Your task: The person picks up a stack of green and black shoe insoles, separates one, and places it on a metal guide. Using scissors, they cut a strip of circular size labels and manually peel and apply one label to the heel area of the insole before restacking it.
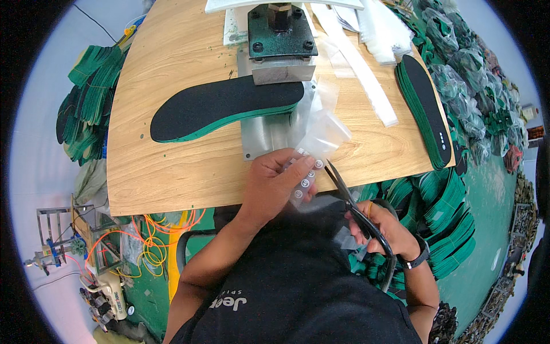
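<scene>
My left hand (269,186) pinches a few pieces of clear plastic film (329,137) printed with small white round marks, just past the table's near edge. In my right hand (381,226) is a pair of scissors (366,221) with large black handles. Their blades point up and left, with the tips close beside the film. Beyond my left hand, a black-topped insole (223,106) with green edges lies at the press, its right end beneath the metal press block (283,71). Whether several insoles are layered there I cannot tell.
The press (281,31) stands at the far middle of the wooden table (172,180). A stack of insoles (424,114) lies along the right edge, near white strips (361,69) and film sheets (384,31). Green insole piles (447,223) stand right; orange and yellow hoses (146,241) hang left.
</scene>
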Tool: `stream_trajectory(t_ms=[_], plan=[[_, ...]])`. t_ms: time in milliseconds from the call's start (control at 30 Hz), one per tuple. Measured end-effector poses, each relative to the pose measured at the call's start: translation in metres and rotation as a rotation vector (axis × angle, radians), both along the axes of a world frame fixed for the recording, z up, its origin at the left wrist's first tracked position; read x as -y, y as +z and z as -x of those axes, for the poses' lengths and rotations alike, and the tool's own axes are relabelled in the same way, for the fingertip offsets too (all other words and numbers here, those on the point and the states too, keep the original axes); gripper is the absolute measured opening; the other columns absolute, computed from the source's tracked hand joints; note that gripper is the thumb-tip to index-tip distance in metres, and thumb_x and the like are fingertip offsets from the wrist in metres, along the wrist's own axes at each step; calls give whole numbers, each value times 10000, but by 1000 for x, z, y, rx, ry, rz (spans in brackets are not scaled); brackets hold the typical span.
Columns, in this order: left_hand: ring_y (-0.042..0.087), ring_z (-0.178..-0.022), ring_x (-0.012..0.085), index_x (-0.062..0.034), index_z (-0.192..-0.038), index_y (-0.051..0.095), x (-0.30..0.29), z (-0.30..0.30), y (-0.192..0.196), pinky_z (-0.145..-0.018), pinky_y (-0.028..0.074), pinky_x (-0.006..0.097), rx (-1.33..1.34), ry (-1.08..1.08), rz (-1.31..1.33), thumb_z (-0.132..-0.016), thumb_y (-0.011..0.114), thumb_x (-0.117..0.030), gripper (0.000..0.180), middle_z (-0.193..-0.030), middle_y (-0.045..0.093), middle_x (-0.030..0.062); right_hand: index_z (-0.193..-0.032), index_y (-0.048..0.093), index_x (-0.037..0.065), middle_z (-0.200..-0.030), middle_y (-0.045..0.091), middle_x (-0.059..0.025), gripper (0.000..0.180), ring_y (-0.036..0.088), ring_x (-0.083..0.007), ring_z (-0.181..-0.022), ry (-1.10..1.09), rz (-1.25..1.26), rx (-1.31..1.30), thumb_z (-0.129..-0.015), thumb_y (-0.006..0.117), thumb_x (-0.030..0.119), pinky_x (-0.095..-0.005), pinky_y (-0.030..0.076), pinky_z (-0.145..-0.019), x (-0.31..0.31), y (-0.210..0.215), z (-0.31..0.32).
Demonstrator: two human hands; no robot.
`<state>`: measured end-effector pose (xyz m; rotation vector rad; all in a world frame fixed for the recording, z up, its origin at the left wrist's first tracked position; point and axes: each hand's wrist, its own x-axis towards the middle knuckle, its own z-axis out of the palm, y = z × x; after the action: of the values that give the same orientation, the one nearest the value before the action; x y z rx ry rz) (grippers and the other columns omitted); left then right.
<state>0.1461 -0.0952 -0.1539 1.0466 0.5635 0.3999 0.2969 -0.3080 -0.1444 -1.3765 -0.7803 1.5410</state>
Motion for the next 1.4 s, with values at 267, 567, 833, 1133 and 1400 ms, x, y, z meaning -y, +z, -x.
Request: stream_trajectory(t_ms=[267,567,833,1133,1400], plan=[[563,-552,70,-5,-868,656,4,4,6,-517,444,208,-67,-96,-48,-893,603,-153,159,-645,627,39,-1226,470,-64,-857,584,-23,900,546,-89,-743,34,-88,-47,-684,752,597,-208,430,-671,-12,-12,8],[556,-493,83,6,-823,656,6,4,3,-438,428,222,-126,-87,-198,-850,638,-92,104,-617,613,43,-1169,522,-55,-774,590,-2,780,546,-79,-635,20,-111,23,-732,738,553,-201,427,-593,-7,-10,5],[506,-550,35,-26,-774,658,4,8,2,-502,405,216,-183,-184,-259,-839,656,-133,125,-609,579,-22,-1006,589,-52,-653,572,7,490,562,-70,-542,-6,-107,155,-780,773,342,-199,440,-516,-4,-3,4],[598,-858,202,-20,-816,664,-12,11,33,-723,459,315,8,-177,-1012,-844,620,-144,134,-958,642,112,-909,577,-15,-640,567,-16,364,504,-63,-535,-521,-166,949,-748,784,238,-209,396,-498,17,24,-23],[583,-998,324,-18,-908,647,36,-39,6,-867,460,414,236,-771,-1300,-869,594,-131,130,-1059,626,159,-1069,589,-76,-863,611,-234,362,588,-335,-767,-462,-133,1617,-891,603,239,-381,468,-702,-61,13,-105]])
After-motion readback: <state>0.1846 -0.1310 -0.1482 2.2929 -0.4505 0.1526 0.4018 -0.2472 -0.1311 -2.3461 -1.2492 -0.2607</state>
